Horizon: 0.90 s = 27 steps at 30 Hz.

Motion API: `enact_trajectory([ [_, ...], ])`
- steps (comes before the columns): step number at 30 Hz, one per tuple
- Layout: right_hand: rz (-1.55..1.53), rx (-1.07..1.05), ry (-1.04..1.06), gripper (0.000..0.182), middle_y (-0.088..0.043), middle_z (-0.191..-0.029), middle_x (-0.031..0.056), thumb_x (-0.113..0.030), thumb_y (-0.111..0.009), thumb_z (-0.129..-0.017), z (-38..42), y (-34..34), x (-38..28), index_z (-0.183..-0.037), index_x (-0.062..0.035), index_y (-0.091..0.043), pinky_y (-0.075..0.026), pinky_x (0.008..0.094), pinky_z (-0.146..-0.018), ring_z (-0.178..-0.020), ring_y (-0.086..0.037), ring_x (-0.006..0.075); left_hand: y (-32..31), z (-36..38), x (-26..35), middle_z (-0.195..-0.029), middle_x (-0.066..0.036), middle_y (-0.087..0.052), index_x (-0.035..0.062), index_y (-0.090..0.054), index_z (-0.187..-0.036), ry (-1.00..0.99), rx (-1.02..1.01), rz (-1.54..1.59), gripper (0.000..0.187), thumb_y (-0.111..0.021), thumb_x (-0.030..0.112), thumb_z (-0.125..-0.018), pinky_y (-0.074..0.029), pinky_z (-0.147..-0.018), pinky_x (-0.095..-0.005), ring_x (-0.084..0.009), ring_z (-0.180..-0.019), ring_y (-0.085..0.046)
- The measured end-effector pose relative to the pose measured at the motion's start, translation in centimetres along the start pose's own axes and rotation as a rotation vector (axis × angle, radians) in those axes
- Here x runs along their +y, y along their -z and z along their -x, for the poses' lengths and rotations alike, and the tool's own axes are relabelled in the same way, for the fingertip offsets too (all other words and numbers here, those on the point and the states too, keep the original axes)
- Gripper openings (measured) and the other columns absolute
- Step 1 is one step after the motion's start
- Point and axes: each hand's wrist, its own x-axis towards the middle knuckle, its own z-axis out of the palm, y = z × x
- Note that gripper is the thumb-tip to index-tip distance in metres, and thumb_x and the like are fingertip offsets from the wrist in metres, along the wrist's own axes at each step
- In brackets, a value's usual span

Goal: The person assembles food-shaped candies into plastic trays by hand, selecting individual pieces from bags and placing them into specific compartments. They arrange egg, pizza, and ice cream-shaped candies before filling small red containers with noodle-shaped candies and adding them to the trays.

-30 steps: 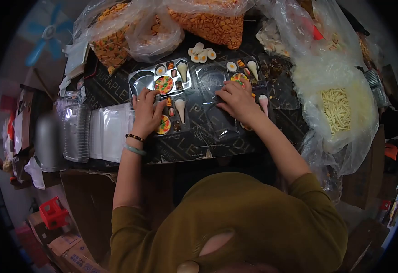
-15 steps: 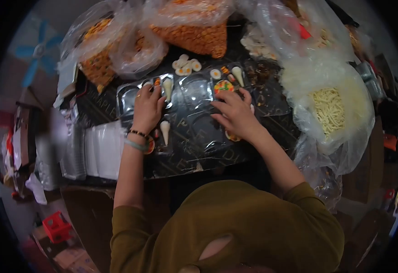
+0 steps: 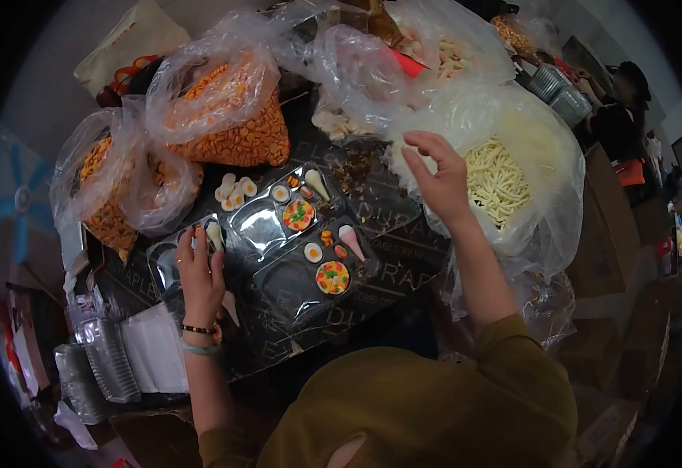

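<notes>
My left hand (image 3: 200,273) rests over a clear plastic tray (image 3: 163,253) at the left, fingers stretched forward and covering part of it. A white cone-shaped piece (image 3: 214,235) shows beside its fingertips. My right hand (image 3: 441,178) is raised by the bag of pale stick-shaped pieces (image 3: 497,181), its thumb and fingers apart with nothing visible between them. Two more clear trays lie between the hands. The upper one (image 3: 253,234) bears a miniature pizza (image 3: 299,215), an egg slice (image 3: 280,193) and a white cone (image 3: 316,184). On the lower one (image 3: 278,285) are another pizza (image 3: 332,278), an egg slice (image 3: 314,252) and a pink-and-white cone (image 3: 351,242).
Loose egg slices (image 3: 236,192) lie behind the trays. Open plastic bags of orange pieces (image 3: 239,132) and patterned pieces (image 3: 107,218) line the back left. Small dark pieces (image 3: 354,165) sit at the back. Stacked clear trays (image 3: 111,363) stand at the left edge.
My right hand has left the trays and moved up and right toward the bag of pale pieces. My left hand stays over the left tray. The view has turned to the right.
</notes>
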Motion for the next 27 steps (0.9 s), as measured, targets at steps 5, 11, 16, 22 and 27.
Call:
enact_trajectory([
  [5,0.167,0.128,-0.124,0.022,-0.066,-0.100,0.0112,-0.010,-0.067,-0.084,-8.4,2.6,8.0,-0.105,-0.0014,-0.067,-0.051,0.0276,-0.077,-0.085,-0.065,0.0180,-0.9,0.5,8.3,-0.140,-0.021,-0.040,0.0012,-0.054,-0.125,-0.057,-0.070,0.237,0.040,-0.064,0.010,-0.087,-0.033,-0.106,-0.0434,-0.0389,-0.129,-0.039],
  [11,0.660,0.048,-0.076,0.017,-0.066,-0.087,0.0122,-0.015,-0.070,-0.076,-14.5,1.8,17.7,-0.089,-0.0040,-0.067,-0.050,0.0395,-0.071,-0.081,-0.063,0.0301,-3.2,1.0,13.1,-0.141,-0.020,-0.038,0.0020,-0.057,-0.122,-0.090,-0.142,0.384,0.042,-0.069,0.009,-0.083,-0.035,-0.105,-0.0436,-0.0383,-0.130,-0.038],
  [16,0.660,0.107,0.083,0.011,-0.063,-0.078,0.0075,-0.015,-0.071,-0.073,-14.3,1.7,18.4,-0.078,-0.0078,-0.064,-0.048,0.0400,-0.068,-0.077,-0.062,0.0280,-4.0,0.8,14.1,-0.141,-0.020,-0.038,0.0018,-0.057,-0.122,-0.080,-0.159,0.394,0.043,-0.070,0.009,-0.082,-0.039,-0.102,-0.0428,-0.0378,-0.129,-0.040],
  [22,0.659,0.142,0.386,0.010,-0.062,-0.074,0.0055,-0.012,-0.070,-0.072,-14.5,1.8,19.4,-0.076,-0.0099,-0.062,-0.044,0.0382,-0.070,-0.072,-0.061,0.0247,-5.4,-0.6,16.2,-0.141,-0.021,-0.038,0.0017,-0.056,-0.123,-0.140,-0.219,0.417,0.044,-0.070,0.008,-0.082,-0.041,-0.100,-0.0413,-0.0377,-0.127,-0.042],
  [27,0.583,0.241,0.387,0.008,-0.064,-0.073,0.0070,-0.008,-0.069,-0.074,-13.7,3.9,16.1,-0.079,-0.0090,-0.064,-0.046,0.0371,-0.067,-0.069,-0.062,0.0265,-5.6,-2.2,18.6,-0.142,-0.021,-0.037,0.0019,-0.056,-0.124,-0.130,-0.252,0.542,0.043,-0.068,0.008,-0.083,-0.047,-0.093,-0.0385,-0.0361,-0.120,-0.050],
])
